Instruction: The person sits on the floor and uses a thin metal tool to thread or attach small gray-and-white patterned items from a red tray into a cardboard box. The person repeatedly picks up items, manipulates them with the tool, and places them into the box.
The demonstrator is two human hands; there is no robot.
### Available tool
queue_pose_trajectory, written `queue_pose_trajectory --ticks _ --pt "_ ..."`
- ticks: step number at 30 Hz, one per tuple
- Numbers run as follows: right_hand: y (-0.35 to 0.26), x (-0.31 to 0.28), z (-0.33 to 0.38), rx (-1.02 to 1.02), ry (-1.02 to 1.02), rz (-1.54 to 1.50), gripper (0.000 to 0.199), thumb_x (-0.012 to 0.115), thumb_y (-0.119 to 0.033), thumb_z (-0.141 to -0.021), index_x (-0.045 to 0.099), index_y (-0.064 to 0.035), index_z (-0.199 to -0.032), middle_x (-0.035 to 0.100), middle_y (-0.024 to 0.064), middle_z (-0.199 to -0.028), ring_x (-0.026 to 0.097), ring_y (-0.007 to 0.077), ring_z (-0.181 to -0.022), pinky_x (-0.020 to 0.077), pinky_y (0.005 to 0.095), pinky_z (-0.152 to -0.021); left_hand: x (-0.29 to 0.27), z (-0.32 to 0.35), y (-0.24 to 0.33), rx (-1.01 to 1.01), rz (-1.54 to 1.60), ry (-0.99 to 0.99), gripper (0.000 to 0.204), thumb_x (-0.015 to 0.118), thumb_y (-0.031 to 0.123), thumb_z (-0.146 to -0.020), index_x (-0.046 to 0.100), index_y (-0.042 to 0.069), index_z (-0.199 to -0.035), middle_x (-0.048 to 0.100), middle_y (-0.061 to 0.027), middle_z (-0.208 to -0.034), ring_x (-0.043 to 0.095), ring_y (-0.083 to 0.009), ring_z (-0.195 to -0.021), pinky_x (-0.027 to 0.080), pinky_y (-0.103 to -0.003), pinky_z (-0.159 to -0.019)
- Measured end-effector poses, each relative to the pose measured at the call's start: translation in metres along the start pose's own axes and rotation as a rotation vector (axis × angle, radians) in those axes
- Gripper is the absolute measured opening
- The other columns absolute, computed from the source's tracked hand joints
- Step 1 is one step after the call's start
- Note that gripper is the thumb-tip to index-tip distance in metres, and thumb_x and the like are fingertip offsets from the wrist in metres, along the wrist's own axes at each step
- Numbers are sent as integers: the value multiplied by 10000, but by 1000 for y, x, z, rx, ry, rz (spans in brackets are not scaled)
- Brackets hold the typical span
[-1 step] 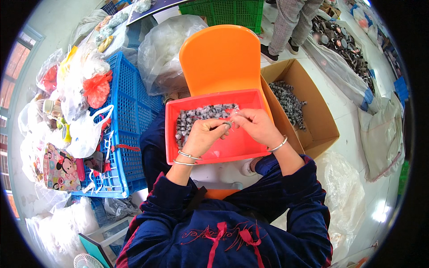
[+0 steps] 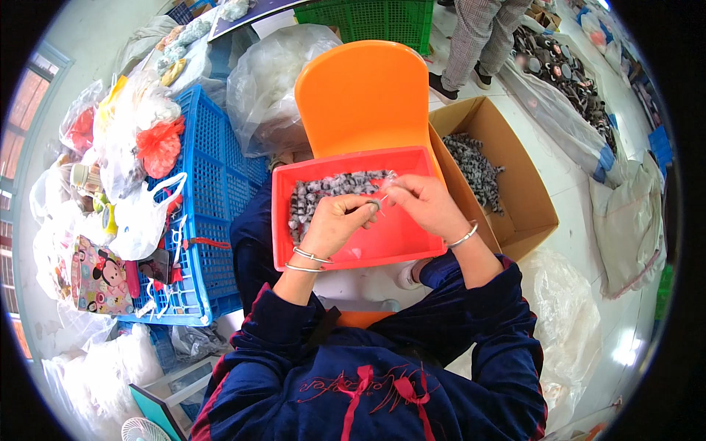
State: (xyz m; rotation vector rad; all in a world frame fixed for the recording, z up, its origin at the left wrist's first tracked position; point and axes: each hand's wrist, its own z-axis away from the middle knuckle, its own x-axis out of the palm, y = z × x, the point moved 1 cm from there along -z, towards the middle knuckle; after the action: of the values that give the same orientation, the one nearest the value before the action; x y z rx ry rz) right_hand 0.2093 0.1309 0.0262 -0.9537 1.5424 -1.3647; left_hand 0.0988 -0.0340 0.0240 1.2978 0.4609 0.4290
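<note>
A red tray sits in front of me, with many small grey-and-black striped plush pieces heaped along its far and left sides. Above the tray, my left hand is closed, pinching a small grey plush piece between thumb and forefinger. Close beside it, my right hand is closed in a pinch too. A thin pale sliver shows between the two hands, too small to name. Some white fluff lies near the right fingertips.
Behind the tray stands an orange chair. To its right, a cardboard box holds more grey plush pieces. On the left, a blue crate carries plastic bags. A person's legs stand at the far right, near a green crate.
My right hand has shifted very slightly upward and to the right. My left hand stays in place with the plush piece.
</note>
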Motion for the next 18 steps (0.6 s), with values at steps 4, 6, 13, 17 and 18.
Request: queue_pose_trajectory --ticks 4,6,13,17,18 --pt "-11 -12 0 61 -1 35 143 625 -125 -909 643 12 -945 638 6 -830 536 59 -743 455 233 -667 0 0 4 -26 -12 8 190 638 125 -885 702 -32 -970 678 -40 -771 615 -85 -695 507 -232 -663" --pt "-16 -10 2 41 -17 53 133 632 -115 -899 629 17 -913 633 8 -822 532 55 -743 453 234 -666 -2 0 2 -23 -15 -3 190 637 127 -886 702 -31 -970 679 -41 -775 617 -87 -696 509 -234 -662" --pt "4 2 2 -66 -79 5 131 636 -95 -875 596 27 -848 591 28 -743 503 70 -677 429 251 -611 2 0 -1 6 -24 -22 185 634 123 -885 702 -35 -954 681 -46 -785 617 -89 -688 510 -235 -648" --pt "0 4 0 51 -110 91 144 633 -102 -872 600 26 -815 562 46 -679 482 94 -643 408 278 -580 3 2 1 6 -35 -22 187 635 124 -882 701 -38 -949 674 -43 -772 612 -86 -681 506 -236 -639" --pt "-2 4 1 49 -100 84 150 633 -107 -872 601 27 -810 554 54 -665 478 101 -635 405 282 -576 3 3 2 -3 -34 -21 188 636 125 -880 701 -38 -948 671 -42 -768 610 -86 -679 505 -237 -636"
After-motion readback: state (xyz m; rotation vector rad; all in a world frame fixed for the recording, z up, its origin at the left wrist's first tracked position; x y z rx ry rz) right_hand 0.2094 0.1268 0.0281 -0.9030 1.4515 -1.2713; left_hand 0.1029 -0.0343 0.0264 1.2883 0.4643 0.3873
